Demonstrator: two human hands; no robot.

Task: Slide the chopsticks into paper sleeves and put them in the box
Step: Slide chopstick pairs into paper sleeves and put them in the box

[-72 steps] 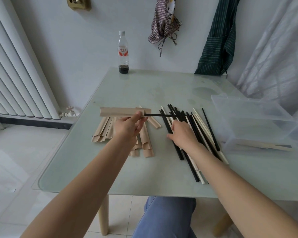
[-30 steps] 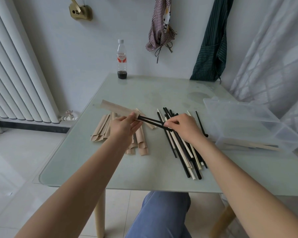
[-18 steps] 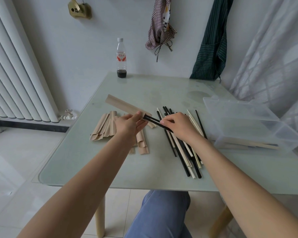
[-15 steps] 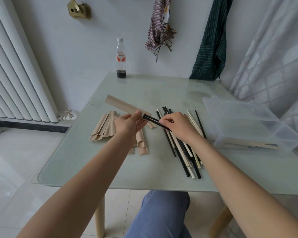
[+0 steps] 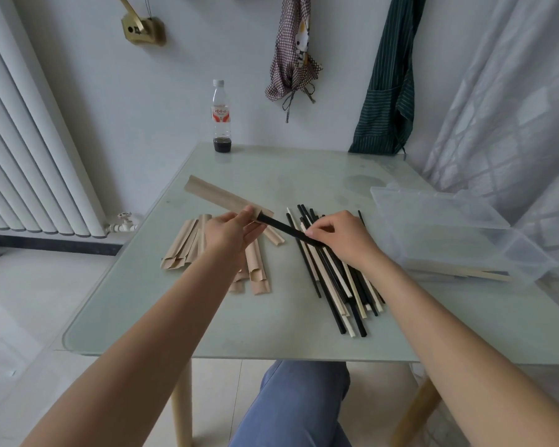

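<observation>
Kraft-brown paper sleeve (image 5: 223, 198) is up off the glass table (image 5: 271, 324), pinched near its open end by my left hand (image 5: 231, 232), thumb on top, fingers curled under. Right hand (image 5: 339, 235) pinches a pair of black chopsticks (image 5: 283, 225) w/ thumb and forefinger; tips already inside the sleeve mouth, most of the length not in yet. So I read this as mid-insertion, approx the first bit of the slide

Progress, as far as I can see: clear plastic box (image 5: 449, 233) at right holds at least one sleeved pair (image 5: 459, 272) along its near wall; can't tell the exact count thru the plastic. Left to do: finish this pair, drop it in the box, then the rest. A loose chopstick pile (image 5: 339, 285), black and pale ones mixed, lies just under my right wrist, and a spread of empty sleeves (image 5: 188, 246) sits beside and under my left hand. Plenty of both, so the job looks early, well under half done
</observation>
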